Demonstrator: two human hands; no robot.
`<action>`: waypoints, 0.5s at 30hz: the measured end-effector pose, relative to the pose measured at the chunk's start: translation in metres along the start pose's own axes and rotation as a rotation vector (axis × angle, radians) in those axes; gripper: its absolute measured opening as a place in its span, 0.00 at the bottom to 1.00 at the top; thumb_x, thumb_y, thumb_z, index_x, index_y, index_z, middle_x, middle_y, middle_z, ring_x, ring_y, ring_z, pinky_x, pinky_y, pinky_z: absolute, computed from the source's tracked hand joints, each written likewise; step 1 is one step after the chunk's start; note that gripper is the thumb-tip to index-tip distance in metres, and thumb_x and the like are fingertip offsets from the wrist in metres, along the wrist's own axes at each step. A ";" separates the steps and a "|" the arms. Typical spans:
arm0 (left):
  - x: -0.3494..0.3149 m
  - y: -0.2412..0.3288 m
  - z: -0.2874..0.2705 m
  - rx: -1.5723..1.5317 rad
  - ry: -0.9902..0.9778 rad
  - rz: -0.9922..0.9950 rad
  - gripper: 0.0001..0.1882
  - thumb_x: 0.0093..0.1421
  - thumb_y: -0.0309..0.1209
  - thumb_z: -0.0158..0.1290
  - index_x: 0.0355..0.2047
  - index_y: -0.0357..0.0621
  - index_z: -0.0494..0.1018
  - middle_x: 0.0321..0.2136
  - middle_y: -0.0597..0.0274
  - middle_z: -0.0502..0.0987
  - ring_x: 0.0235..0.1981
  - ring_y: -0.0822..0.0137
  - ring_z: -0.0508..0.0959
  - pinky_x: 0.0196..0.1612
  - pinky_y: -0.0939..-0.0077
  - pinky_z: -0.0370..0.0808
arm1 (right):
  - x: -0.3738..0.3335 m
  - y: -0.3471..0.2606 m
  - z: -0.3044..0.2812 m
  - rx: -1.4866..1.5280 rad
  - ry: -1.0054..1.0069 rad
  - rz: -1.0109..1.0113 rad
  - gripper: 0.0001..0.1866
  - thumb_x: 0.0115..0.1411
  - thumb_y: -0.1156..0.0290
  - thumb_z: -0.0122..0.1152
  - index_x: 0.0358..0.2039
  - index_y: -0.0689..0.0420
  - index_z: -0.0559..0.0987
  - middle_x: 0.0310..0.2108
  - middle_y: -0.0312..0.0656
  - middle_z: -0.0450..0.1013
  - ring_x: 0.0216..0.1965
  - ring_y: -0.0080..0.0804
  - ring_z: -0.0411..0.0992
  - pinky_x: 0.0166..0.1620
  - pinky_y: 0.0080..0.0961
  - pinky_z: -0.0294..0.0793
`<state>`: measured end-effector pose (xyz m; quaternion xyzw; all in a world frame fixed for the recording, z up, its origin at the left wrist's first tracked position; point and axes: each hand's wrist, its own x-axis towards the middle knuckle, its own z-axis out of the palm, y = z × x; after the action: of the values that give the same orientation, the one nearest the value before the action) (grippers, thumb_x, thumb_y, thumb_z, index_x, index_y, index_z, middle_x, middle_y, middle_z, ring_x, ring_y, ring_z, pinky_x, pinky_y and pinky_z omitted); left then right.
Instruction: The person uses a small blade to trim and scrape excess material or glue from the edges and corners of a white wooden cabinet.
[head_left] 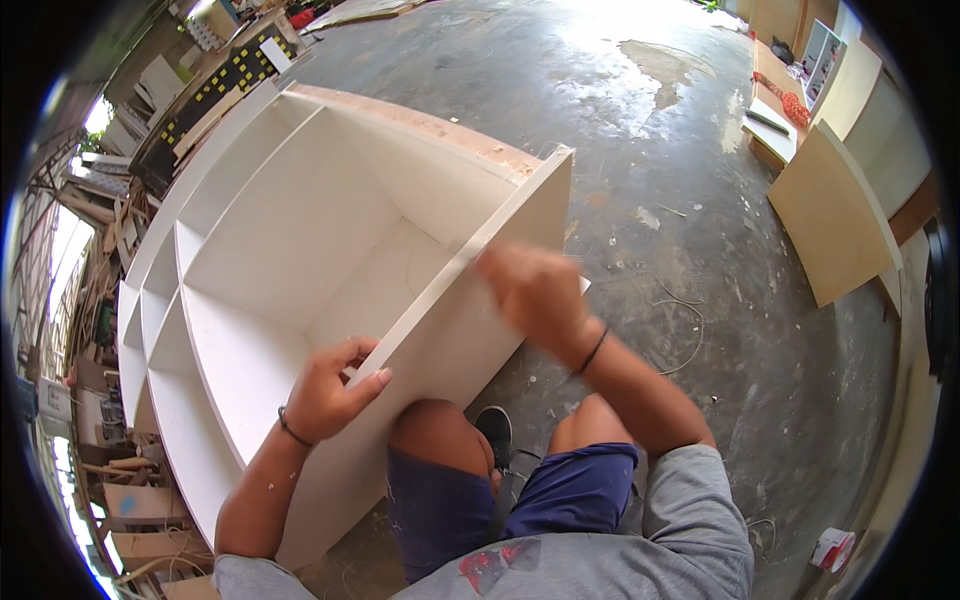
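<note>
A large white cabinet carcass with several open compartments lies in front of me and to my left. Its near side panel stands close to my knees. My left hand grips this panel's top edge, thumb on the outer face and fingers over the inside. Farther along the same edge, my right hand is closed against the panel, blurred by motion. Whatever its curled fingers may hold is hidden.
Boards lean at the right, by a low surface with a red mesh bundle. A small tub sits at lower right. Thin cord lies on the concrete floor. Scrap wood is piled along the left.
</note>
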<state>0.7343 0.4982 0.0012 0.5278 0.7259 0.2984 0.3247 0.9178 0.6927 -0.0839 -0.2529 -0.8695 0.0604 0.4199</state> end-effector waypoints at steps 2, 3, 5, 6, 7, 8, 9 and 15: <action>0.002 -0.004 -0.001 -0.042 -0.026 -0.017 0.15 0.56 0.33 0.56 0.40 0.35 0.74 0.30 0.62 0.79 0.32 0.74 0.76 0.31 0.79 0.71 | 0.028 0.056 -0.014 -0.246 -0.028 0.279 0.12 0.65 0.62 0.50 0.29 0.53 0.77 0.15 0.45 0.71 0.15 0.43 0.71 0.17 0.34 0.67; 0.007 -0.002 0.002 -0.040 -0.031 0.006 0.15 0.55 0.33 0.56 0.39 0.35 0.74 0.30 0.62 0.79 0.32 0.74 0.76 0.31 0.78 0.71 | 0.041 0.092 -0.024 -0.303 0.046 0.332 0.13 0.65 0.61 0.49 0.29 0.53 0.77 0.15 0.46 0.71 0.16 0.43 0.72 0.16 0.35 0.67; 0.010 -0.002 0.004 -0.047 -0.025 0.023 0.15 0.55 0.34 0.56 0.38 0.35 0.74 0.29 0.61 0.79 0.31 0.73 0.76 0.31 0.77 0.71 | 0.050 0.091 -0.032 -0.300 0.130 0.314 0.13 0.65 0.61 0.49 0.28 0.54 0.76 0.16 0.46 0.72 0.17 0.42 0.73 0.17 0.35 0.67; 0.009 -0.001 0.004 -0.039 -0.018 0.036 0.15 0.55 0.33 0.56 0.37 0.34 0.75 0.29 0.60 0.79 0.31 0.72 0.76 0.32 0.77 0.71 | 0.041 0.078 -0.029 -0.258 0.135 0.244 0.12 0.64 0.62 0.50 0.27 0.54 0.75 0.16 0.45 0.72 0.18 0.42 0.73 0.18 0.35 0.68; 0.008 0.001 0.004 -0.028 -0.007 0.051 0.14 0.54 0.33 0.56 0.37 0.34 0.75 0.28 0.59 0.79 0.30 0.71 0.76 0.32 0.76 0.72 | 0.035 0.055 -0.026 -0.212 0.143 0.172 0.12 0.64 0.62 0.51 0.27 0.54 0.75 0.17 0.45 0.72 0.19 0.42 0.74 0.19 0.34 0.69; 0.005 0.003 0.002 -0.007 0.001 0.057 0.14 0.54 0.32 0.55 0.37 0.34 0.75 0.28 0.58 0.79 0.30 0.70 0.77 0.32 0.75 0.72 | 0.022 0.024 -0.013 -0.062 0.082 0.078 0.10 0.62 0.64 0.54 0.25 0.53 0.73 0.18 0.42 0.72 0.20 0.41 0.74 0.21 0.34 0.71; -0.001 -0.002 -0.003 0.007 0.010 0.054 0.14 0.54 0.32 0.55 0.37 0.34 0.75 0.28 0.57 0.79 0.30 0.70 0.77 0.32 0.75 0.72 | 0.014 -0.010 -0.009 -0.052 -0.043 -0.081 0.06 0.59 0.67 0.56 0.25 0.51 0.73 0.19 0.40 0.71 0.20 0.39 0.74 0.21 0.33 0.71; 0.006 0.008 0.007 0.017 0.008 0.115 0.14 0.53 0.30 0.55 0.37 0.33 0.74 0.28 0.53 0.79 0.30 0.63 0.78 0.34 0.71 0.74 | 0.056 0.133 -0.042 -0.356 -0.047 0.380 0.14 0.65 0.59 0.45 0.31 0.54 0.75 0.23 0.49 0.76 0.25 0.49 0.76 0.25 0.44 0.74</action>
<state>0.7432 0.5065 0.0028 0.5701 0.6983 0.3125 0.2996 0.9723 0.8307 -0.0597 -0.4801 -0.8129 -0.0098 0.3295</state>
